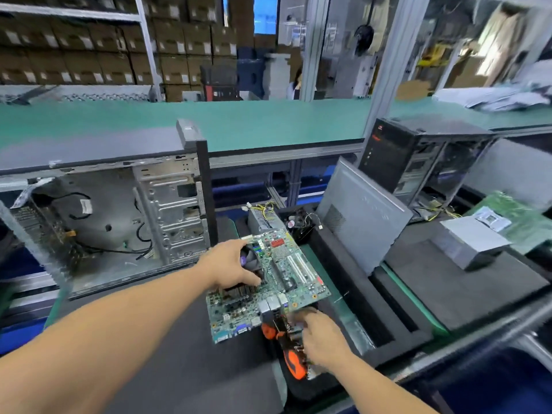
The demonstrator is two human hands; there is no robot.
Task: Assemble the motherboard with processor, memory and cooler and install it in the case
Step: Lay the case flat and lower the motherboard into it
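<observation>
A green motherboard (280, 279) is tilted above the black mat in the middle of the bench. My left hand (233, 264) grips the cooler (252, 259) mounted on it, fingers curled over the fan and heatsink. My right hand (319, 336) holds the board's near right edge from below, by the rear ports. The open grey case (125, 222) lies on its side to the left, loose cables inside. An orange and black graphics card (294, 357) lies under the board's near corner, beside my right hand.
A grey side panel (361, 222) leans upright to the right of the board. Behind it stands another black tower case (418, 162). A power supply (263, 219) and a spare fan (300, 224) lie behind the board. A silver drive (475, 243) rests on black foam at right.
</observation>
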